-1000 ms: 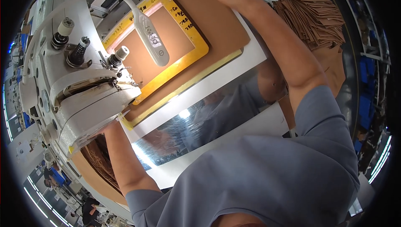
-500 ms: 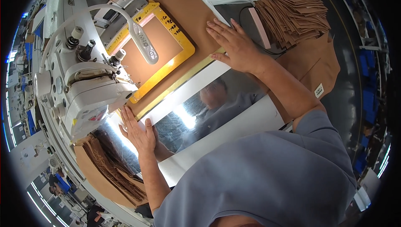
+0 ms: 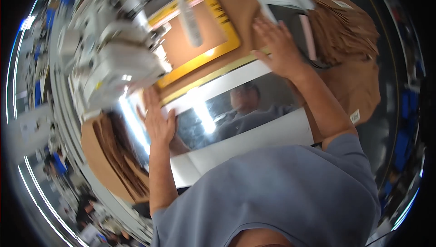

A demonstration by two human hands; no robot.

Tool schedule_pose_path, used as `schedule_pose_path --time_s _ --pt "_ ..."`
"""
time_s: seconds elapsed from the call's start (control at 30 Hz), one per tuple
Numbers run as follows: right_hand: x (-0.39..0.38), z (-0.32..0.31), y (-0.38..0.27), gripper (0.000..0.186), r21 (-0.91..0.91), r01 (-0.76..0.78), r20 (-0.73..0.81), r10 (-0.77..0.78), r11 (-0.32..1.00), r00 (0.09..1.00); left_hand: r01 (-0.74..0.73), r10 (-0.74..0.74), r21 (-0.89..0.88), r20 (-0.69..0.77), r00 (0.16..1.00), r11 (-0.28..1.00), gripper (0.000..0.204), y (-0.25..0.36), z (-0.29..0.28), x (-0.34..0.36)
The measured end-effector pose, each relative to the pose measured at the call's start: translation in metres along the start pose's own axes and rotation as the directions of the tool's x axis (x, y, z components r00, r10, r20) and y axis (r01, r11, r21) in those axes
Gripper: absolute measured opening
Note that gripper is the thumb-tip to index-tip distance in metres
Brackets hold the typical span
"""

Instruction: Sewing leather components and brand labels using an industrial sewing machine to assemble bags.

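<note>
Both my hands lie palm down with fingers stretched out. My left hand (image 3: 159, 120) rests near the front left edge of a brown fabric piece (image 3: 236, 4), just below the sewing machine head (image 3: 120, 63). Further right, my right hand (image 3: 281, 51) presses flat at that piece's right side, its thumb by a yellowish strip (image 3: 209, 81) along the near edge. Over the fabric sits a yellow rectangular frame (image 3: 229, 42) with dark handwriting, and brown material shows through its opening. Neither hand grips anything. Motion blur softens the fingertips.
A white lamp arm (image 3: 188, 22) hangs over the frame. Before me lies a shiny reflective plate (image 3: 231, 115) with white borders. Stacked brown pieces (image 3: 343, 27) stand at the far right, and another brown stack (image 3: 106, 156) at the near left. A pink-edged slab (image 3: 307, 36) lies behind my right hand.
The whole view has shifted, so the machine, frame and hands appear further right, and the picture is blurrier. Both hands keep about the same places against the fabric and frame.
</note>
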State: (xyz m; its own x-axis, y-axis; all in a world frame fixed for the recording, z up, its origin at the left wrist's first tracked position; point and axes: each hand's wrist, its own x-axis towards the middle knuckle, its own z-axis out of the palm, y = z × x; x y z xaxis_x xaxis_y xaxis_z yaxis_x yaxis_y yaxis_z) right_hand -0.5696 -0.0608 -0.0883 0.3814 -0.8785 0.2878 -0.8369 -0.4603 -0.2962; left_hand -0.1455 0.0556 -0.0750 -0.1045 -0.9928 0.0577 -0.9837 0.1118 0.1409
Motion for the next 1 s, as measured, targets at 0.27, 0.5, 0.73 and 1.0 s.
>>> schedule_pose_path --time_s 0.27,0.5,0.73,1.0 --pt "0.003 -0.002 0.001 0.063 -0.039 0.089 -0.020 -0.090 0.995 0.996 0.102 -0.097 0.068 -0.066 0.993 0.992 0.082 0.006 -0.003 0.005" --pt "0.002 -0.002 0.002 0.056 -0.070 0.152 0.027 -0.151 0.986 0.988 0.196 -0.187 0.115 -0.085 0.979 0.974 0.085 0.010 -0.001 -0.004" --pt "0.001 0.002 0.001 0.054 -0.052 0.137 0.052 -0.134 0.989 0.990 0.220 -0.204 0.082 -0.173 0.964 0.972 0.087 0.007 0.010 -0.014" --pt "0.004 0.001 0.003 0.055 -0.115 0.076 0.015 -0.075 0.990 0.997 0.151 -0.147 0.032 -0.101 0.984 0.988 0.086 0.004 0.006 -0.017"
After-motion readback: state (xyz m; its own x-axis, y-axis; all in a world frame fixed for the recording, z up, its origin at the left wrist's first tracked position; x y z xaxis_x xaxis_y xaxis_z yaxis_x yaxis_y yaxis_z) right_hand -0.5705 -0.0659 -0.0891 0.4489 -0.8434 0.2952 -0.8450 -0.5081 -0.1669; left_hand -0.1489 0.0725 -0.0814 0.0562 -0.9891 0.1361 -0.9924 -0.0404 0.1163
